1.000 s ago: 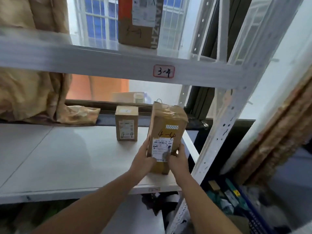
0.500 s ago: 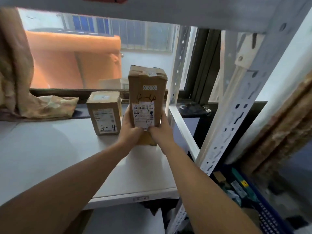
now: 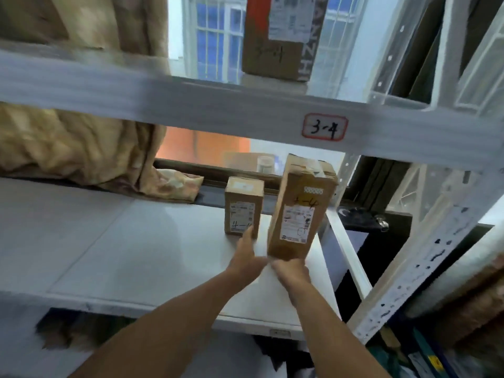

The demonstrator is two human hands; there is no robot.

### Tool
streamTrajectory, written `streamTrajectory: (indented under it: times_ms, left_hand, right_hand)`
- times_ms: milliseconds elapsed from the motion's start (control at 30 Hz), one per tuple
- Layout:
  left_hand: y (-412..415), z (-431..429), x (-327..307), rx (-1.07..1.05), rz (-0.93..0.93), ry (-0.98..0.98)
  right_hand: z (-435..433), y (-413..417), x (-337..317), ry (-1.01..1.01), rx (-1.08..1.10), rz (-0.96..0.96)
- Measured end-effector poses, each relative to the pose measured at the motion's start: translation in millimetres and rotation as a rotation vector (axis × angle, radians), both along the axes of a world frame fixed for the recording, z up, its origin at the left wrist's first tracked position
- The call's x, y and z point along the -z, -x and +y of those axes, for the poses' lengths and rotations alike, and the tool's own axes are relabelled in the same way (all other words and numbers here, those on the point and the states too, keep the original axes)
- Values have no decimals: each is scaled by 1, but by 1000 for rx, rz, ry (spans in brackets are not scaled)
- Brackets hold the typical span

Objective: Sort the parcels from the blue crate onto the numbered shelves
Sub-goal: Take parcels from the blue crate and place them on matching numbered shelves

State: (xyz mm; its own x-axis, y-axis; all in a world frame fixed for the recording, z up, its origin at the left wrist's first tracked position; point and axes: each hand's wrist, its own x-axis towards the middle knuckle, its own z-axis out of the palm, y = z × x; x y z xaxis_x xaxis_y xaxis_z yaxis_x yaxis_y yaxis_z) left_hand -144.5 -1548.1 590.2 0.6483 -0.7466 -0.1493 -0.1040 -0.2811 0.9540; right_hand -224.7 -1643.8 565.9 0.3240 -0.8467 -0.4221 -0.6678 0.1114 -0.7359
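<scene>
A tall brown parcel (image 3: 298,211) marked 4-4 stands leaning slightly on the white shelf board (image 3: 136,257), near its right end. My left hand (image 3: 245,255) is just left of the parcel's base, fingers straight and a small gap away from it. My right hand (image 3: 291,271) is against the parcel's bottom front edge, but its fingers are blurred and foreshortened. A smaller parcel (image 3: 242,205), also marked 4-4, stands upright just behind and to the left. Part of the blue crate (image 3: 436,361) with packets shows at the bottom right.
The beam above carries a label 3-4 (image 3: 324,127), and a brown box (image 3: 275,39) stands on that upper shelf. Tan cloth (image 3: 81,148) hangs at the back left. A perforated white upright (image 3: 409,271) borders the shelf on the right.
The tall parcel went deeper onto the shelf beside the small one. My left hand has come off its side, and both hands now sit lower, at its base. The view tilted back up.
</scene>
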Motion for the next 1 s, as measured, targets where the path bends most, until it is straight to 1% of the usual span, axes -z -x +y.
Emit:
streamTrajectory:
  times_ms: [100, 167, 233, 367, 500, 567, 633, 700, 767, 867, 933, 1000]
  left_hand:
    - [-17, 67, -14, -32, -91, -57]
    - [-36, 131, -31, -70, -149, -163]
    - [-62, 214, -48, -136, -204, -266]
    - [-106, 430, -85, -312, -346, -403]
    - [-122, 666, -124, -458, -405, -500]
    - [-110, 777, -142, -547, -430, -535]
    - [-85, 876, -161, -653, -462, -619]
    - [-57, 963, -179, -777, -478, -704]
    - [-30, 1043, -191, -900, -450, -785]
    - [7, 1149, -197, -1088, -448, -824]
    - [31, 1208, -196, -1174, -441, -868]
    - [53, 1262, -184, -1227, -380, -916]
  right_hand:
    - [57, -25, -15, -44, -175, 38]
    - [109, -48, -40, 2, -279, 99]
    - [180, -71, -74, 93, -398, 125]
    - [361, -119, -134, 244, -729, 153]
    - [561, -156, -189, 355, -1018, 78]
    - [663, -168, -212, 415, -1148, 24]
    - [763, -176, -226, 486, -1303, -8]
    - [857, -180, -234, 545, -1483, -62]
    - [945, -180, -241, 618, -1650, -81]
    - [1062, -171, -250, 715, -1826, -111]
    - [1129, -162, -249, 759, -1924, -136]
    - [1187, -157, -237, 795, -2021, -151]
